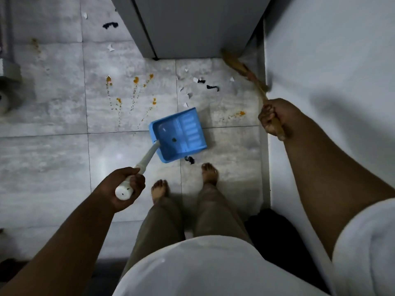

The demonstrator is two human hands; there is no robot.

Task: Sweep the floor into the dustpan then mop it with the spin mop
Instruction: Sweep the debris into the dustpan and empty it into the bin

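- Dustpan [178, 136], blue, sits on the tiled floor [53, 157] just ahead of the left hand [124, 188], its open mouth turned away from the person, toward the scraps.
- The left hand has its fingers curled round the top end of the dustpan's white handle [141, 167], which slopes down from the hand to the pan's near corner.
- Inside the pan lie a small dark speck and a pale fleck; the rest of its bed shows bare.
- The right hand [274, 119] grips the lower end of a brown broom [241, 68], fingers wrapped tight round the stick.
- The broom reaches forward and left from that hand, blurred, with its bristle head near the foot of a grey cabinet [192, 26] and close to the white wall [331, 60].
- White paper scraps [189, 95] and black bits [212, 87] lie on the floor between the broom head and the dustpan, ahead of both hands.
- More scraps [110, 48] lie further off, well beyond the left hand.
- Orange splashes [135, 80] streak the tiles ahead of the left hand, and one more patch [241, 113] lies just left of the right hand.
- One black bit [190, 160] rests beside the pan's near edge, close to the person's bare feet [210, 173].
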